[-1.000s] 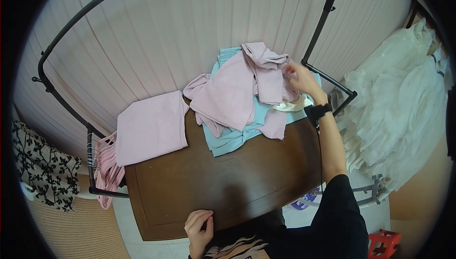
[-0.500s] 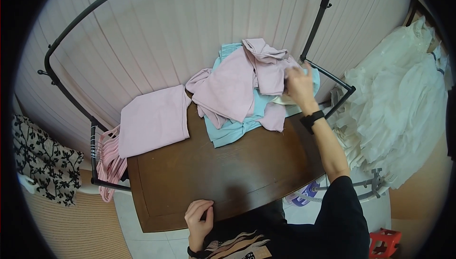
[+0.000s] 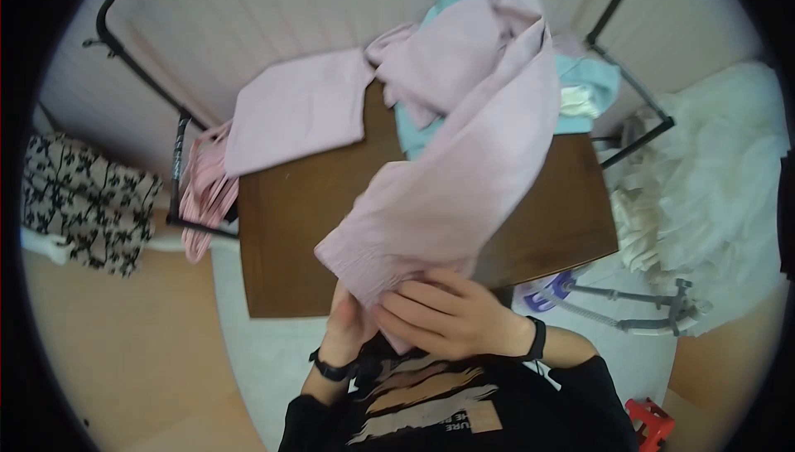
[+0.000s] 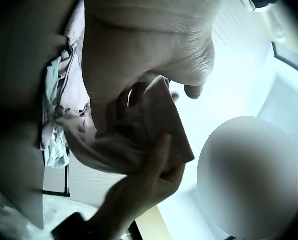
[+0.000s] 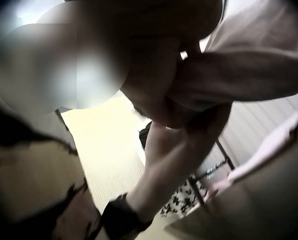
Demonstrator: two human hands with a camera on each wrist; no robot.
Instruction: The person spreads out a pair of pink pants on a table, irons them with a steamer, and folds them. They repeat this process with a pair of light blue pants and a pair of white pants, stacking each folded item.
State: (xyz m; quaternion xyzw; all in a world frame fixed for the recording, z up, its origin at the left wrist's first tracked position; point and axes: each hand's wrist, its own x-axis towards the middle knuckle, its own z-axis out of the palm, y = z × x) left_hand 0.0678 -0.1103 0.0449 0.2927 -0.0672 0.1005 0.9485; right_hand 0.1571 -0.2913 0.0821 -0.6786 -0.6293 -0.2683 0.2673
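Note:
A long pale pink garment (image 3: pixel 464 170) stretches from the clothes pile toward the person's body, its gathered, elastic-looking edge nearest the chest. My right hand (image 3: pixel 455 315) lies over that gathered edge and grips it; in the left wrist view its thumb presses on the cloth. From the other side my left hand (image 3: pixel 346 323) holds the same end, its fingers partly hidden by the fabric. In the left wrist view the left hand (image 4: pixel 149 50) looms large above the cloth. The far end of the garment overlaps the pile of pink and turquoise clothes (image 3: pixel 447 54).
A folded pink cloth (image 3: pixel 298 108) lies at the left of the brown table (image 3: pixel 306 245). Pink hangers (image 3: pixel 207 195) hang on the black rack (image 3: pixel 174 162). White gowns (image 3: pixel 704 187) stand at right, above a grey metal frame (image 3: pixel 646 307); a red stool (image 3: pixel 650 423) is at lower right.
My right hand has come back from the pile toward the body, drawing the pink garment across the table. My left hand has left the table edge and holds it too. The head view has tilted downward.

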